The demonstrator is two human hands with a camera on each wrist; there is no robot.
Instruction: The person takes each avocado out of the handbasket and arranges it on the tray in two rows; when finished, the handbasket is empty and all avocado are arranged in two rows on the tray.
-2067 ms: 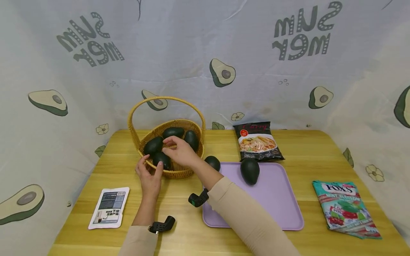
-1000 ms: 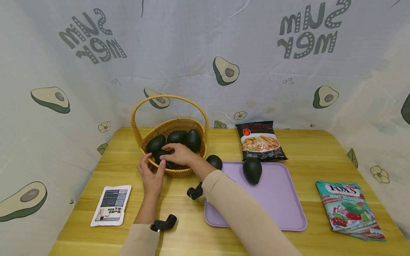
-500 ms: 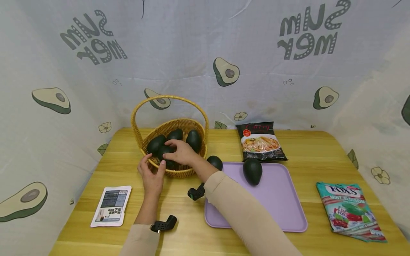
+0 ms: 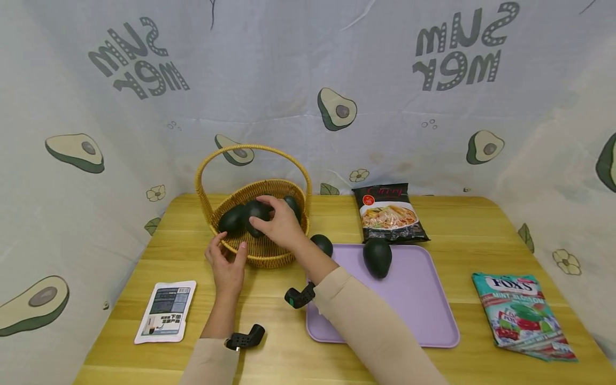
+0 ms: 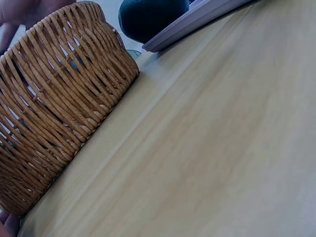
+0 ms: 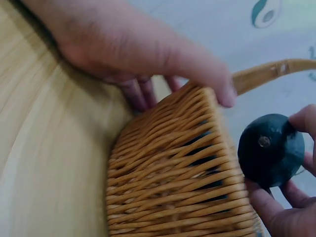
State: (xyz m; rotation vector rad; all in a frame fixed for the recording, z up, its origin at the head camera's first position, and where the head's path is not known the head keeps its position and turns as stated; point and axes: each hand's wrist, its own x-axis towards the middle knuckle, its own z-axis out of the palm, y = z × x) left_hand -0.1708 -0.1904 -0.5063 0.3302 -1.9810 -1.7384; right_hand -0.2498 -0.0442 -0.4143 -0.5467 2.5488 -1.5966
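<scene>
In the head view my right hand (image 4: 284,225) pinches a dark green avocado (image 4: 255,216) between thumb and fingers, over the wicker basket (image 4: 271,261). The right wrist view shows this avocado's round stem end (image 6: 265,142) just above the rim. My left hand (image 4: 226,270) holds the basket's front left side, its thumb at the rim and several fingers against the outer weave. Inside lie another avocado (image 4: 232,219) at the left and one (image 4: 293,206) at the right, partly behind my right hand. Anything behind the held avocado is mostly hidden.
A lilac tray (image 4: 409,305) bears an avocado (image 4: 377,258); another avocado (image 4: 321,244) sits at its left back corner, partly behind my right arm. Around stand a black noodle packet (image 4: 389,214), a teal candy bag (image 4: 522,315) and a white pouch (image 4: 166,312). The basket handle (image 4: 252,146) arches upward.
My right hand has come down on the front avocado in the basket, taken hold of it and lifted it up and to the right. The left hand stays at the rim.
</scene>
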